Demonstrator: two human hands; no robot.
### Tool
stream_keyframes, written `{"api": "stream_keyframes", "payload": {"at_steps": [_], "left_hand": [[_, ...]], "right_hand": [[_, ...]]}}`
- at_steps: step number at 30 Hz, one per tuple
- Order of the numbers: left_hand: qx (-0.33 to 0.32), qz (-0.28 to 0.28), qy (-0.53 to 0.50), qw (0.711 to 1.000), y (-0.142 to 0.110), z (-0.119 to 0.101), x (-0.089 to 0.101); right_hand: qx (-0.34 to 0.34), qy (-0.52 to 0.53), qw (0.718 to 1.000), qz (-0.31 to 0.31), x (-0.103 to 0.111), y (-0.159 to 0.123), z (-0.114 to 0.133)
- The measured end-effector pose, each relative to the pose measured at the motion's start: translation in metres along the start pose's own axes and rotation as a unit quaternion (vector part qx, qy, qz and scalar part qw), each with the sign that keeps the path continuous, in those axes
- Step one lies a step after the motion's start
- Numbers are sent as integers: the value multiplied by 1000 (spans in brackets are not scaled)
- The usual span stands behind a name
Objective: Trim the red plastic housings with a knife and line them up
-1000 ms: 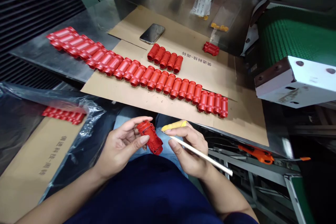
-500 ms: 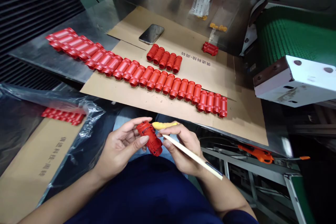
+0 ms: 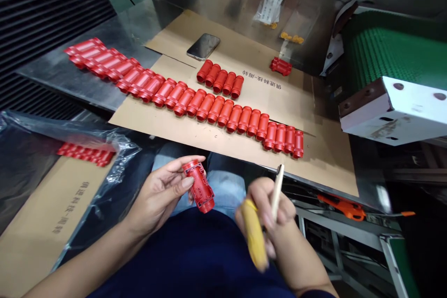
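Note:
My left hand holds a red plastic cylinder part over my lap, fingers curled round it. My right hand sits to the right of it, blurred by motion, closed round a thin pale stick tool that points up. A yellow cover on one finger points down toward me. On the cardboard sheet ahead lies a long row of red cylinder parts, with a short row behind it.
A phone lies on the far cardboard. A lone red part and plastic bags sit at the back. Left, a plastic-lined box holds more red parts. A green conveyor stands right, an orange tool below it.
My right hand has pulled away from the red part, down and to the right, turning the stick upright. The left hand keeps the part nearly still.

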State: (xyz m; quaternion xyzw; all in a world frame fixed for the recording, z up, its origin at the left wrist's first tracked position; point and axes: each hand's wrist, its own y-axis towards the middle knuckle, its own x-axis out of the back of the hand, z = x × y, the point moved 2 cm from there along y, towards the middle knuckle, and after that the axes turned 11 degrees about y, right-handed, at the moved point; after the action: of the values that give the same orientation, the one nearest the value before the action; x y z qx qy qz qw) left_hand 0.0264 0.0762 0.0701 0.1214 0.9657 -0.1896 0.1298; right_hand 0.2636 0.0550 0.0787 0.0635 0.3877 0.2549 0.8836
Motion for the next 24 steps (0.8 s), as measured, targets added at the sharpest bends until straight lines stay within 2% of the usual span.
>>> {"api": "stream_keyframes", "payload": {"at_steps": [2, 3, 6, 9, 10, 12, 14, 16, 17, 18, 19, 20, 22, 24], "left_hand": [[-4, 1, 0, 1000, 2, -1, 0], [-6, -1, 1, 1000, 3, 0, -1], [-8, -13, 3, 1000, 5, 4, -1], [-10, -19, 15, 1000, 2, 10, 1], [-13, -19, 24, 999, 2, 10, 3], [-23, -8, 66, 997, 8, 2, 3], [-57, 9, 150, 987, 28, -19, -4], [-139, 7, 278, 950, 69, -54, -23], [-190, 6, 358, 914, 95, -73, -39], [-233, -2, 456, 859, 125, -91, -57], [-256, -15, 564, 785, 156, -106, -77], [-257, -12, 605, 753, 187, -118, -97], [-251, -9, 651, 717, 242, -131, -132], [-235, 1, 689, 686, 283, -130, -154]], "right_hand": [[68, -166, 984, -15, 0, -4, 9], [68, -251, 964, -57, 0, -6, 14], [55, -383, 907, -168, -3, -11, 25], [107, -479, 845, -213, -9, -16, 32], [121, -495, 833, -217, -9, -17, 32], [132, -497, 827, -228, -7, -21, 31], [124, -484, 829, -252, 0, -26, 30], [122, -466, 833, -273, 7, -30, 30], [125, -460, 834, -279, 9, -31, 30], [129, -456, 835, -281, 9, -32, 30], [135, -454, 834, -281, 9, -33, 31], [140, -454, 833, -282, 8, -34, 32], [149, -456, 829, -289, 5, -39, 35], [159, -458, 820, -303, 6, -47, 40]]}}
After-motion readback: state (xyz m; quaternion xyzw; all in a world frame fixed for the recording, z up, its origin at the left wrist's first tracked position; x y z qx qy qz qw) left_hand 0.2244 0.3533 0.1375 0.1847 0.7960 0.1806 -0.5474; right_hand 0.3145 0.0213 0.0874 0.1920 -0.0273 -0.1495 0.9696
